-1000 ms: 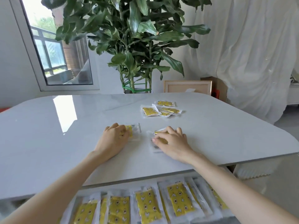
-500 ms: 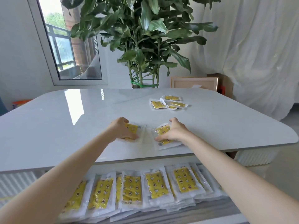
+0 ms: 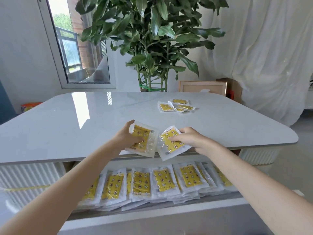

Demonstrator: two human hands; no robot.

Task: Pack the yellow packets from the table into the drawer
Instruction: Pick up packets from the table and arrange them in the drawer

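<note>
Partly under fingers (image 3: 177, 138), two yellow packets (image 3: 144, 132)

Left hand (image 3: 126, 138) grips one yellow packet (image 3: 144, 141), right hand (image 3: 189, 139) grips another packet (image 3: 171, 141), both at the table (image 3: 67, 126) near edge. Open drawer (image 3: 169, 211) below holds overlapping rows of packed packets (image 3: 152, 182). Small packet pile (image 3: 176, 106) sits farther back on the tabletop.

A glossy pale grey table (image 3: 67, 126) with rounded corners mirrors daylight from a white-framed window (image 3: 81, 53) set in the white wall (image 3: 20, 48) at back left. Beyond its far edge rises a tall leafy plant (image 3: 152, 31), with a light wooden picture frame (image 3: 199, 87) beside it. Sheer white curtains (image 3: 271, 56) drape the right side above a pale floor (image 3: 304, 141)
</note>
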